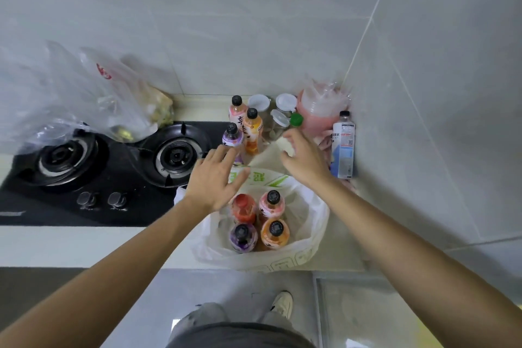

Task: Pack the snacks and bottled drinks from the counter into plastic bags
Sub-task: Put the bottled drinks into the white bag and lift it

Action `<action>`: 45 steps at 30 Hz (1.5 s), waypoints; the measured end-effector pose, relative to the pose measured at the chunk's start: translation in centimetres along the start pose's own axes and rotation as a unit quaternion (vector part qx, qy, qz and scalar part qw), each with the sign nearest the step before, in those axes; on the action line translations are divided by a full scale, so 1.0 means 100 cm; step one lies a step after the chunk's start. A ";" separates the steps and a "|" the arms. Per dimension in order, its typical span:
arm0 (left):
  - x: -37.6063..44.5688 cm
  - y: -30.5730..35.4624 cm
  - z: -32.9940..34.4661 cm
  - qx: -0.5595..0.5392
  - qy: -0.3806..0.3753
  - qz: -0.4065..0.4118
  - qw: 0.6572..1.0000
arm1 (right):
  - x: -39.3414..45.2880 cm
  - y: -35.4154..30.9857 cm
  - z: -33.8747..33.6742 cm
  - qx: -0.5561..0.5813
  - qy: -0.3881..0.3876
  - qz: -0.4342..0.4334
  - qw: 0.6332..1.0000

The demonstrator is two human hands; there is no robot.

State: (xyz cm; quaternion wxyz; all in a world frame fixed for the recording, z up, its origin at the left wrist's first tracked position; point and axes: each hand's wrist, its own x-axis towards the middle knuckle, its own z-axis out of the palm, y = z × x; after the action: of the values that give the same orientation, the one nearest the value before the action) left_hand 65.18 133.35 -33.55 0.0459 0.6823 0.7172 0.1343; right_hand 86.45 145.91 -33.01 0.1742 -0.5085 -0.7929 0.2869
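Note:
A white plastic bag (pixel 310 223) with green print stands open on the counter and holds several upright bottles, among them a red bottle (pixel 243 207) and an orange bottle (pixel 274 234). My right hand (pixel 303 159) pinches the bag's far handle and lifts it. My left hand (pixel 214 175) hovers with fingers spread over the bag's far rim, just in front of a purple bottle (pixel 233 137). Behind that stand a pink bottle (pixel 237 110) and an orange bottle (pixel 252 128). A clear water bottle (pixel 343 147) stands by the right wall.
A black two-burner gas stove (pixel 107 167) lies to the left. A clear bag of snacks (pixel 121 104) sits behind it. White-lidded glass jars (pixel 278 114), a green cap (pixel 296 119) and a pink bag (pixel 322 116) crowd the back corner. Tiled walls close the back and right.

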 end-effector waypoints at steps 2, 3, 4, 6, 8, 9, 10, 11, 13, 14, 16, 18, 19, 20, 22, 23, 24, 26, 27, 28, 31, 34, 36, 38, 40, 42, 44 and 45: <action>0.014 -0.016 -0.006 -0.024 -0.001 -0.039 0.999 | 0.024 -0.016 0.006 -0.020 -0.032 -0.030 0.999; 0.022 -0.022 -0.007 -0.035 -0.005 -0.057 0.998 | 0.036 -0.022 0.011 -0.033 -0.042 -0.042 0.998; 0.030 -0.028 -0.008 -0.044 -0.012 -0.071 0.996 | 0.047 -0.029 0.016 -0.047 -0.049 -0.050 0.996; 0.048 -0.037 -0.008 -0.058 -0.033 -0.090 0.994 | 0.071 -0.038 0.028 -0.065 -0.057 -0.056 0.995; 0.066 -0.044 -0.004 -0.071 -0.050 -0.093 0.992 | 0.093 -0.045 0.039 -0.085 -0.062 -0.052 0.993; 0.074 -0.046 -0.002 -0.072 -0.060 -0.090 0.992 | 0.104 -0.047 0.044 -0.099 -0.062 -0.050 0.992; 0.083 -0.048 0.000 -0.069 -0.073 -0.088 0.991 | 0.114 -0.048 0.049 -0.114 -0.063 -0.046 0.990; 0.090 -0.049 0.003 -0.065 -0.088 -0.087 0.990 | 0.122 -0.049 0.053 -0.130 -0.062 -0.044 0.989; 0.102 -0.051 0.009 -0.055 -0.117 -0.082 0.988 | 0.135 -0.047 0.060 -0.170 -0.063 -0.039 0.983; 0.107 -0.053 0.011 -0.048 -0.126 -0.077 0.988 | 0.140 -0.047 0.062 -0.191 -0.063 -0.038 0.979; 0.116 -0.056 0.015 -0.037 -0.131 -0.069 0.988 | 0.146 -0.046 0.064 -0.222 -0.060 -0.037 0.972; 0.123 -0.059 0.019 -0.027 -0.126 -0.065 0.989 | 0.150 -0.047 0.065 -0.234 -0.053 -0.041 0.970; 0.125 -0.060 0.020 -0.024 -0.123 -0.063 0.990 | 0.151 -0.047 0.066 -0.236 -0.048 -0.044 0.970; 0.127 -0.061 0.021 -0.023 -0.121 -0.061 0.990 | 0.151 -0.047 0.067 -0.232 -0.042 -0.046 0.971; 0.128 -0.062 0.024 -0.027 -0.119 -0.052 0.991 | 0.148 -0.047 0.068 -0.214 -0.030 -0.052 0.975; 0.128 -0.062 0.026 -0.029 -0.116 -0.047 0.992 | 0.146 -0.047 0.068 -0.202 -0.024 -0.055 0.978; 0.127 -0.062 0.027 -0.032 -0.112 -0.045 0.992 | 0.144 -0.047 0.067 -0.187 -0.020 -0.057 0.980; 0.125 -0.061 0.026 -0.040 -0.102 -0.050 0.993 | 0.139 -0.043 0.064 -0.164 -0.015 -0.057 0.985; 0.123 -0.062 0.025 -0.045 -0.095 -0.054 0.993 | 0.135 -0.042 0.062 -0.156 -0.011 -0.054 0.986; 0.120 -0.062 0.024 -0.053 -0.088 -0.057 0.993 | 0.131 -0.040 0.059 -0.150 -0.003 -0.052 0.987; 0.106 -0.062 0.015 -0.078 -0.052 -0.056 0.994 | 0.121 -0.035 0.047 -0.123 0.032 -0.053 0.990; 0.092 -0.055 -0.007 -0.104 -0.003 -0.049 0.993 | 0.109 -0.038 0.025 -0.072 0.058 -0.050 0.994; 0.083 -0.048 -0.025 -0.105 0.032 -0.044 0.993 | 0.097 -0.042 0.007 -0.049 0.059 -0.050 0.996; 0.074 -0.039 -0.043 -0.103 0.060 -0.048 0.992 | 0.082 -0.045 -0.011 -0.036 0.062 -0.058 0.996; 0.064 -0.030 -0.058 -0.111 0.078 -0.061 0.989 | 0.067 -0.048 -0.027 -0.024 0.073 -0.071 0.995; 0.052 -0.021 -0.070 -0.119 0.091 -0.074 0.986 | 0.052 -0.051 -0.040 -0.007 0.082 -0.081 0.993; 0.037 -0.013 -0.078 -0.120 0.105 -0.087 0.983 | 0.035 -0.056 -0.051 0.010 0.090 -0.092 0.992; 0.030 -0.010 -0.082 -0.120 0.111 -0.091 0.982 | 0.027 -0.058 -0.056 0.017 0.092 -0.098 0.991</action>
State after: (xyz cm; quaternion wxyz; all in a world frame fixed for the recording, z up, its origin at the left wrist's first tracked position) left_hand 62.04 135.21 -25.61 0.0591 0.5846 0.7557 0.2893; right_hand 84.42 148.08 -25.06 0.2826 -0.4497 -0.8144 0.2339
